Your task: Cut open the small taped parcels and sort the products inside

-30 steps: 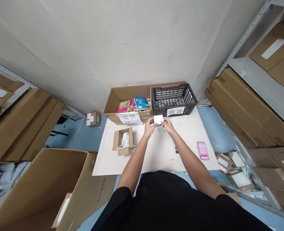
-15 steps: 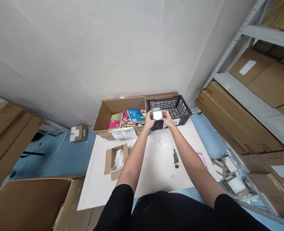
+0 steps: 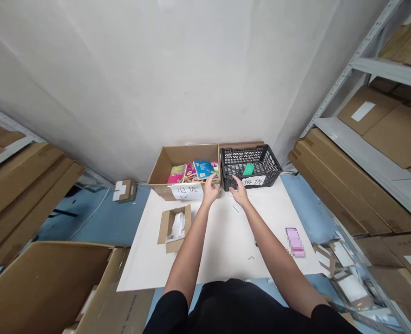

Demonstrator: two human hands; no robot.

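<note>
Small green item (image 3: 249, 169) inside the black crate (image 3: 273, 174)

The right hand (image 3: 240, 192) is half open and empty at the crate's near left corner; the item lies beyond it, to its right. The left hand (image 3: 210, 192), also half open and empty, is at the right end of a cardboard box (image 3: 161, 190) of books (image 3: 202, 170) (contact with either container, I cannot tell). Nearer than the left hand, leftward, an open carton (image 3: 165, 227) stands on the table (image 3: 222, 260).

From above, the basket (image 3: 270, 162) is open; its walls (image 3: 270, 179) block sideways.
</note>
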